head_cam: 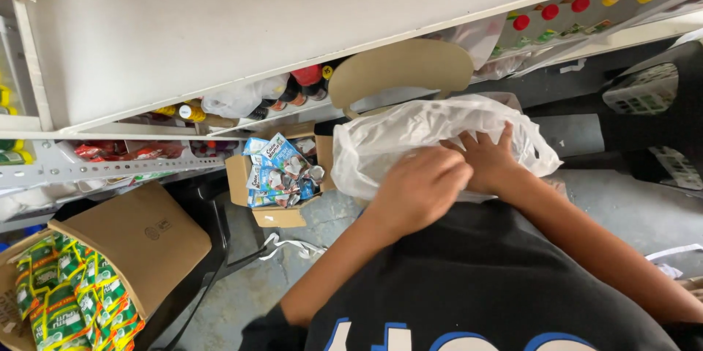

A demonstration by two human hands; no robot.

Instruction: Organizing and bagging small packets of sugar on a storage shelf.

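Now the left hand (421, 186), fingers curled, grips the white plastic bag (410, 139) beside the box of small packets (282, 175); the right hand (487, 157) lies on the bag with fingers spread. Opening it seems under way; pulling its edges apart needs care.

below me the floor (249, 285) is bare grey concrete, worn and stained. a white shelf board (242, 21) runs across ahead of me, over a grey perforated rack rail (110, 168). a tan chair back (399, 69) stands against the shelving. light is even and flat.
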